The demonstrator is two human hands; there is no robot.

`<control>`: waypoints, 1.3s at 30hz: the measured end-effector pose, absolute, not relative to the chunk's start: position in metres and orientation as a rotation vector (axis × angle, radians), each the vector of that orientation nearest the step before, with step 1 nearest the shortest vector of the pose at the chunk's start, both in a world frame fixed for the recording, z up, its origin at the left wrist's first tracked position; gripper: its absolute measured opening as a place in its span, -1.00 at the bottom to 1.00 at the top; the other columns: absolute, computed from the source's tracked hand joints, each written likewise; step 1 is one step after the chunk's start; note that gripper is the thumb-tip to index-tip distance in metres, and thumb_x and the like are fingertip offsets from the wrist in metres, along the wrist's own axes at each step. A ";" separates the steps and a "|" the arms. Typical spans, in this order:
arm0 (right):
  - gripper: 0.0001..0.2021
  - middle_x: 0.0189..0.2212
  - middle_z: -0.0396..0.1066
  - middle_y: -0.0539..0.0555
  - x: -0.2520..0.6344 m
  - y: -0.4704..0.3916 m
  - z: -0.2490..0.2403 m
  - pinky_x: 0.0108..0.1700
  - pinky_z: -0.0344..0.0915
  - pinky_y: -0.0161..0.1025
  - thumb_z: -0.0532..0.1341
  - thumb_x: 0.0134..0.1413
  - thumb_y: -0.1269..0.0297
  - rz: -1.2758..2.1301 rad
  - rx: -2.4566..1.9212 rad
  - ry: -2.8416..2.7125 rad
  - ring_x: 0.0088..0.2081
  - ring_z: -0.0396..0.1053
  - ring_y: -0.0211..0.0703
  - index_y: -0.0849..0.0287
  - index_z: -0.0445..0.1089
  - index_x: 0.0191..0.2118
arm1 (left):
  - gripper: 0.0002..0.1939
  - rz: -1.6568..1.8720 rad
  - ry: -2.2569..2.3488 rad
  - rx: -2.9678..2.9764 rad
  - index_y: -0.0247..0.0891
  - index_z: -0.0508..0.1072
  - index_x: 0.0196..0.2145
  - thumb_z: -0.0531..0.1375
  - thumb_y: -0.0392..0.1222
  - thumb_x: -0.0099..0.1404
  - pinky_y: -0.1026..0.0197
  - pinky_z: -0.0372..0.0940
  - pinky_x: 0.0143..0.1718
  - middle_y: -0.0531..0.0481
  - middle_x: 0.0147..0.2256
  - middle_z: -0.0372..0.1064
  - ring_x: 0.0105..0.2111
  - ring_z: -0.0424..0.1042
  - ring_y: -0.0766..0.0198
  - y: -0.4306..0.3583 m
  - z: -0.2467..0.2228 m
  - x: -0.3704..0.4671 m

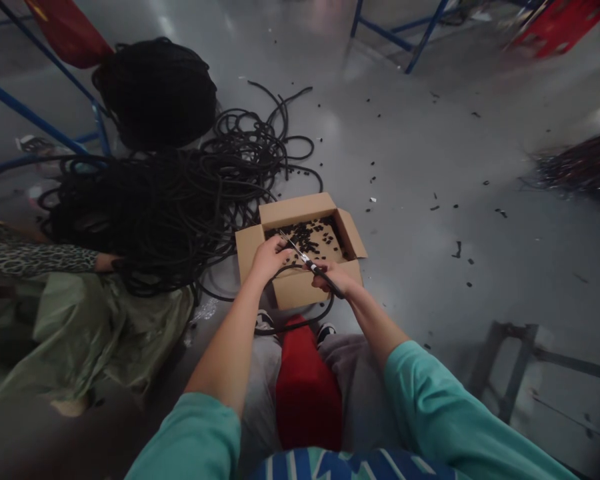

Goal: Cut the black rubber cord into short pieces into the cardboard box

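An open cardboard box (305, 294) stands on the floor in front of me, with many small black pieces (305, 235) inside. Over its left part, my left hand (270, 259) is closed with fingers pinched on a black cord (285, 268). My right hand (330, 277) grips black-handled scissors (307, 260) over the box's front right, their blades pointing up and left toward my left fingers. The cord loops below the box, near my shoes. Whether the blades touch the cord cannot be made out.
A tangled heap of black cord (180, 193) lies left of the box, below a large black coil (157, 93). Another person's patterned sleeve (40, 259) reaches in from the left. Blue metal frames (385, 33) stand farther back. Black scraps dot the floor.
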State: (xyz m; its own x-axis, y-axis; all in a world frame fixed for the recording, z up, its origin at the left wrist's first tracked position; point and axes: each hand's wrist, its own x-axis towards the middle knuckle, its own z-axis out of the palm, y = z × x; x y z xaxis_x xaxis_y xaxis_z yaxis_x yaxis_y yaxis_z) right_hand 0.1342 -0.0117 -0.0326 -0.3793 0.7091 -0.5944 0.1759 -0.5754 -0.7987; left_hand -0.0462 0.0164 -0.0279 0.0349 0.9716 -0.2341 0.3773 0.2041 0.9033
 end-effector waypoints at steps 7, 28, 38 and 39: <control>-0.43 -0.69 0.21 -0.14 0.142 -0.015 -0.037 -0.62 -0.01 -0.41 0.15 -0.49 0.44 2.186 -1.313 -1.195 -0.66 0.11 -0.38 0.26 0.29 -0.12 | -0.97 0.640 1.522 1.625 -0.28 0.39 -0.52 0.17 -0.30 -0.02 0.32 0.15 -0.44 0.04 -0.54 0.33 -0.51 0.29 0.35 0.015 -0.021 -0.051; -0.45 -0.81 0.08 -0.22 0.126 -0.017 -0.031 -0.70 -0.12 -0.43 0.12 -0.52 0.47 2.044 -1.448 -1.165 -0.77 -0.03 -0.44 0.25 0.33 -0.17 | -0.91 0.628 1.524 1.342 -0.32 0.41 -0.48 0.14 -0.27 0.01 0.34 0.05 -0.60 0.13 -0.75 0.19 -0.71 0.16 0.42 0.016 -0.013 -0.056; -0.42 -0.73 0.15 -0.18 0.136 -0.016 -0.039 -0.64 -0.06 -0.41 0.17 -0.50 0.43 2.096 -1.332 -1.153 -0.70 0.03 -0.42 0.25 0.31 -0.11 | -0.88 0.703 1.468 1.363 -0.31 0.40 -0.45 0.16 -0.24 -0.01 0.35 0.09 -0.56 0.11 -0.65 0.24 -0.66 0.19 0.43 0.016 -0.019 -0.056; -0.42 -0.70 0.18 -0.16 0.136 -0.016 -0.039 -0.61 -0.04 -0.41 0.17 -0.49 0.43 2.107 -1.295 -1.166 -0.67 0.06 -0.41 0.24 0.31 -0.11 | -0.88 0.689 1.445 1.355 -0.32 0.40 -0.45 0.16 -0.24 -0.01 0.36 0.08 -0.57 0.11 -0.66 0.24 -0.67 0.18 0.44 0.016 -0.021 -0.057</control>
